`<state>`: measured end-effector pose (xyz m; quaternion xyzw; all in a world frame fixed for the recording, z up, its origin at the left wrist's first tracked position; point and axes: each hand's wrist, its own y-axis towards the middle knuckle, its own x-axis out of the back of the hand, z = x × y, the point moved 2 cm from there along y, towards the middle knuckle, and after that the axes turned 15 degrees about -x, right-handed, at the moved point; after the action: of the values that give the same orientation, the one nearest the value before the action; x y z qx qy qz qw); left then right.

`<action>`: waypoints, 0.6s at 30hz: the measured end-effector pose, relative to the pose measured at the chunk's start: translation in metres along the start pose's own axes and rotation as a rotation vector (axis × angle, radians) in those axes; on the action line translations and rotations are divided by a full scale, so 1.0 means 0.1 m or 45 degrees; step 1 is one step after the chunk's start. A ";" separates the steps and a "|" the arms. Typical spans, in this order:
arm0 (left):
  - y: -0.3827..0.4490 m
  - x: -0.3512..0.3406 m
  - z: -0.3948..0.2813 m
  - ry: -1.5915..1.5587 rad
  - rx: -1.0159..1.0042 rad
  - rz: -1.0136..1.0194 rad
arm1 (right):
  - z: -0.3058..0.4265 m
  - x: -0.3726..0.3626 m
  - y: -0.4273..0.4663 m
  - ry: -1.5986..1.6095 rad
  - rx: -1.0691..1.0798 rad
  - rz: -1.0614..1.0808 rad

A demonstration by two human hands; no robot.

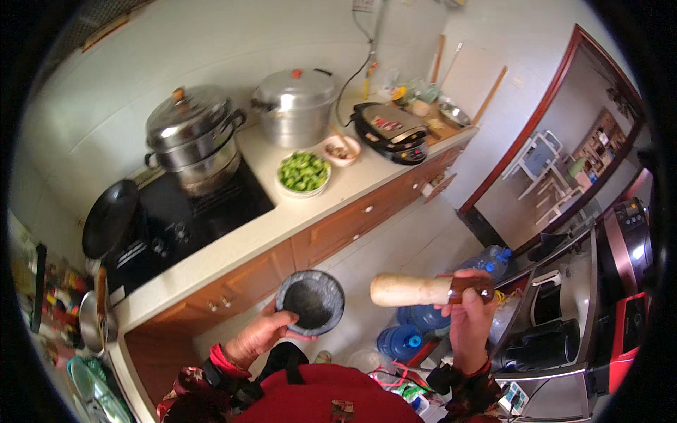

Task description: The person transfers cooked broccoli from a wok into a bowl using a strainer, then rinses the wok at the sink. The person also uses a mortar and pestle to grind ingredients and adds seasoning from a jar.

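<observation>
A grey stone mortar (311, 303) is in my left hand (267, 330), with the thumb on its rim; its bowl looks dark inside. My right hand (468, 312) grips the brown handle of a wooden pestle (410, 290), whose pale thick end points left towards the mortar without touching it. Both hands are in the air in front of the counter. On the counter (338, 193) beyond them, a bowl of chopped green vegetables (303, 173) stands beside a smaller pink bowl (341, 150) with bits of food and a wooden utensil in it.
A steamer pot (193, 137) and a black wok (111, 217) are on the black stove (174, 232). A large lidded aluminium pot (297, 113) and an electric griddle (391, 132) stand further along. Blue water bottles (399, 342) are on the floor, near a shelf unit (545, 367) at right.
</observation>
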<state>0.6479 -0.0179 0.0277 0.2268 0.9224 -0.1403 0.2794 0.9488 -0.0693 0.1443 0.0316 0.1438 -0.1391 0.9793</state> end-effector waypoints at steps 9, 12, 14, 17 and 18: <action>1.94 -0.14 0.29 -0.089 0.271 0.196 | -0.04 0.80 1.15 -0.062 -0.049 -0.251; 2.59 -0.15 0.33 -0.088 0.282 0.253 | -0.08 0.96 1.57 -0.064 -0.043 -0.344; 2.93 -0.16 0.35 -0.087 0.325 0.251 | -0.02 1.02 1.83 -0.062 -0.025 -0.388; 3.34 -0.21 0.35 -0.077 0.398 0.222 | 0.01 1.03 2.17 -0.069 -0.037 -0.339; 3.46 -0.24 0.35 -0.068 0.395 0.224 | -0.01 0.99 2.29 -0.070 -0.059 -0.310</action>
<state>0.8535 0.2567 -0.0321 0.3430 0.8586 -0.2620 0.2768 1.1039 0.1244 0.1192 -0.0126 0.1229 -0.2546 0.9591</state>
